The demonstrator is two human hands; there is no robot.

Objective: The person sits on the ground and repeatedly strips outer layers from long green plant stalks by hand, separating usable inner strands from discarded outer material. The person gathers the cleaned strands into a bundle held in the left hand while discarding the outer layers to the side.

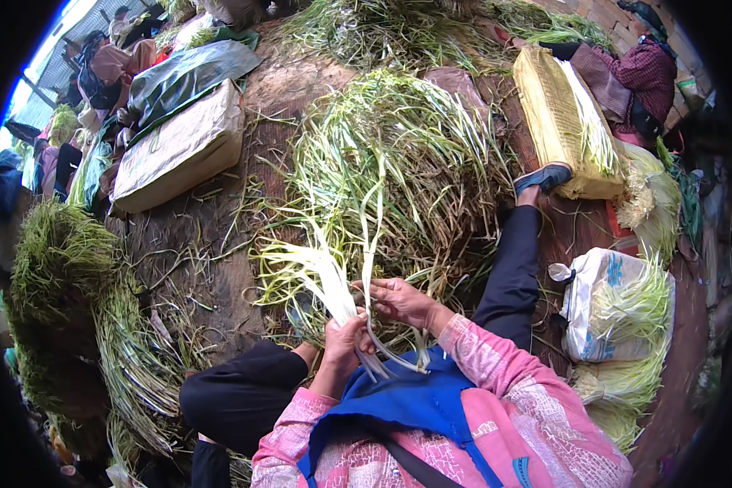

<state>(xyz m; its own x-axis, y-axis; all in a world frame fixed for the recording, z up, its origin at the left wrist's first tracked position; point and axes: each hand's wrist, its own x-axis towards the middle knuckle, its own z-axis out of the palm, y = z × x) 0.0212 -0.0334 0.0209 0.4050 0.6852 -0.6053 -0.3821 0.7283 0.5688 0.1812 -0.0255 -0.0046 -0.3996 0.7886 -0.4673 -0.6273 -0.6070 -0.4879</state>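
My left hand (346, 340) grips a bunch of pale, peeled stalks (335, 293) that look like garlic greens or chives. Their yellow-green leaf ends fan up and to the left, and the white ends hang below my fist. With my right hand (402, 302) I pinch a single long stalk (369, 268) close beside that bunch. Its white lower end curves down over the blue apron (412, 390) on my lap. Just beyond both hands lies a large heap of untrimmed green stalks (396, 165) with brown, dry bases.
A white wrapped block (180, 149) lies front left; a yellow one (558, 116) bearing pale stalks stands front right. At my right is a white sack (610, 305) with trimmed stalks (628, 311) on it. More green bundles (143, 360) lie at my left. Other people (637, 79) sit around.
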